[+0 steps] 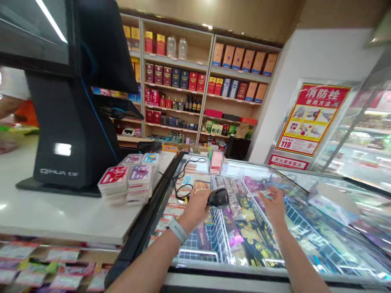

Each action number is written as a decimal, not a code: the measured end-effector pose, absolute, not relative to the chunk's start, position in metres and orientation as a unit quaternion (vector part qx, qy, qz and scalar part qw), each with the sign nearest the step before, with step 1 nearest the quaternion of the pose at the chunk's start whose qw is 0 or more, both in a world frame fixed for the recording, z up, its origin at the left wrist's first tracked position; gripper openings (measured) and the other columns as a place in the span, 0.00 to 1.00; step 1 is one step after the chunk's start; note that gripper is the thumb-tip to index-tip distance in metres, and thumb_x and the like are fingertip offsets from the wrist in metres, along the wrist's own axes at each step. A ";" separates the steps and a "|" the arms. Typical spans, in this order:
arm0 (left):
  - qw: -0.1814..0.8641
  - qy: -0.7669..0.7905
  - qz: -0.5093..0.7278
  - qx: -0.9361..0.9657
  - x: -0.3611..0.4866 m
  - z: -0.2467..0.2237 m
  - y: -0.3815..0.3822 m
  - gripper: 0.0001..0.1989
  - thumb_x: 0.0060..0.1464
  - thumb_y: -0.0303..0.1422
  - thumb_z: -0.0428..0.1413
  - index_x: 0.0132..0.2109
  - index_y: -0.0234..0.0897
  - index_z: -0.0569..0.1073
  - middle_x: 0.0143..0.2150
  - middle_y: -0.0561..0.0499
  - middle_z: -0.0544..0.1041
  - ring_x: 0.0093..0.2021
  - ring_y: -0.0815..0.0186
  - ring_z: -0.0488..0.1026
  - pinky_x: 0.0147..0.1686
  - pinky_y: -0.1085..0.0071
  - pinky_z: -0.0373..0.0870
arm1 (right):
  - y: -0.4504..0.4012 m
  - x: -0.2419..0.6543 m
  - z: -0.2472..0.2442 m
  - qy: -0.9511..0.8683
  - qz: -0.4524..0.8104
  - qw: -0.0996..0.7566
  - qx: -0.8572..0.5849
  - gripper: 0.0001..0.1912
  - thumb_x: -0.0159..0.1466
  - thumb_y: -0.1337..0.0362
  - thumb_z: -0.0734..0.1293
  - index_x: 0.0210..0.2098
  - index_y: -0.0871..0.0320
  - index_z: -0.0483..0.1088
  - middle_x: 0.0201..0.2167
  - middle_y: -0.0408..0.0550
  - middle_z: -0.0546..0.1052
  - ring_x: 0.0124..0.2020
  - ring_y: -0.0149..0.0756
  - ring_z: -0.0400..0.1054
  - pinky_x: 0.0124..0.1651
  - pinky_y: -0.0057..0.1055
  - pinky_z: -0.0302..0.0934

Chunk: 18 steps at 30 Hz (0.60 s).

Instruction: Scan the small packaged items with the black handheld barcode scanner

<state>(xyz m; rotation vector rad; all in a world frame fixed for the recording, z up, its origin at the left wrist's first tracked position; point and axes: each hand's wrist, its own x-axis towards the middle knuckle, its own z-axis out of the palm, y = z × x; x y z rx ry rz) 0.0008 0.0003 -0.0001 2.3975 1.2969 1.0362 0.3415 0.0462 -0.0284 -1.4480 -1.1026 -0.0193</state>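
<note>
My left hand, with a grey watch band at the wrist, is wrapped round a black barcode scanner. The scanner's head points to the right, and its black cable loops away behind the hand. To the right of it, my right hand is raised over the freezer with thumb and fingers drawn together. A small pale, blurred thing shows at its fingertips; I cannot make out what it is. Both hands are above the glass-topped chest freezer, where wire baskets hold packaged frozen goods.
Left stands a white counter with a black checkout terminal and stacks of small colourful packs. A blurred pinkish object is at the freezer's far edge. Shelves of boxes and bottles line the back, beside a red-yellow poster.
</note>
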 end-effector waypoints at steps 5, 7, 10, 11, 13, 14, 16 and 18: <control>0.101 0.438 0.358 0.819 0.003 -0.001 0.001 0.28 0.47 0.18 0.51 0.56 0.42 0.68 0.52 0.48 0.76 0.55 0.58 0.70 0.63 0.50 0.48 | 0.043 0.336 -0.025 -0.531 -0.011 0.588 -0.610 0.32 0.53 0.45 0.68 0.51 0.58 0.69 0.47 0.56 0.75 0.43 0.45 0.70 0.43 0.41 0.67; 0.099 0.435 0.358 0.820 0.003 -0.002 0.001 0.28 0.48 0.19 0.51 0.56 0.43 0.68 0.52 0.48 0.76 0.55 0.58 0.70 0.64 0.49 0.47 | 0.041 0.330 -0.024 -0.561 -0.004 0.568 -0.602 0.29 0.54 0.46 0.67 0.49 0.57 0.71 0.46 0.55 0.76 0.42 0.45 0.71 0.43 0.40 0.68; 0.099 0.437 0.360 0.819 0.002 -0.004 0.002 0.29 0.48 0.18 0.51 0.56 0.43 0.68 0.53 0.48 0.76 0.56 0.58 0.69 0.65 0.49 0.46 | 0.038 0.321 -0.025 -0.603 0.027 0.553 -0.574 0.26 0.56 0.48 0.67 0.49 0.56 0.71 0.48 0.55 0.75 0.41 0.43 0.71 0.41 0.40 0.69; 0.100 0.439 0.360 0.817 0.002 -0.004 0.002 0.29 0.47 0.18 0.51 0.56 0.42 0.67 0.53 0.48 0.76 0.56 0.59 0.69 0.65 0.49 0.46 | 0.037 0.319 -0.025 -0.615 0.033 0.548 -0.566 0.26 0.56 0.48 0.66 0.49 0.56 0.71 0.49 0.54 0.75 0.41 0.42 0.71 0.41 0.40 0.69; 0.103 0.440 0.360 0.816 0.003 -0.005 0.003 0.30 0.47 0.17 0.51 0.57 0.43 0.67 0.54 0.47 0.75 0.57 0.58 0.69 0.65 0.49 0.46 | 0.037 0.316 -0.026 -0.631 0.036 0.538 -0.558 0.25 0.57 0.50 0.66 0.50 0.56 0.70 0.50 0.55 0.74 0.42 0.42 0.71 0.40 0.39 0.69; 0.104 0.440 0.359 0.816 0.003 -0.005 0.004 0.30 0.47 0.17 0.51 0.57 0.43 0.67 0.54 0.47 0.75 0.57 0.58 0.69 0.65 0.48 0.46 | 0.037 0.316 -0.026 -0.635 0.038 0.535 -0.556 0.25 0.57 0.50 0.66 0.50 0.56 0.69 0.50 0.55 0.74 0.43 0.42 0.71 0.40 0.39 0.69; 0.103 0.440 0.358 0.817 0.003 -0.006 0.005 0.29 0.47 0.18 0.51 0.57 0.43 0.67 0.54 0.47 0.75 0.57 0.58 0.69 0.65 0.48 0.45 | 0.037 0.316 -0.028 -0.640 0.049 0.531 -0.553 0.25 0.57 0.51 0.66 0.51 0.56 0.68 0.50 0.56 0.73 0.45 0.44 0.70 0.38 0.37 0.69; 0.100 0.438 0.362 0.817 0.003 -0.006 0.005 0.29 0.48 0.19 0.51 0.56 0.43 0.67 0.53 0.48 0.75 0.56 0.58 0.69 0.65 0.47 0.45 | 0.038 0.316 -0.029 -0.643 0.067 0.525 -0.553 0.26 0.56 0.52 0.67 0.52 0.55 0.66 0.51 0.56 0.72 0.48 0.45 0.69 0.37 0.35 0.69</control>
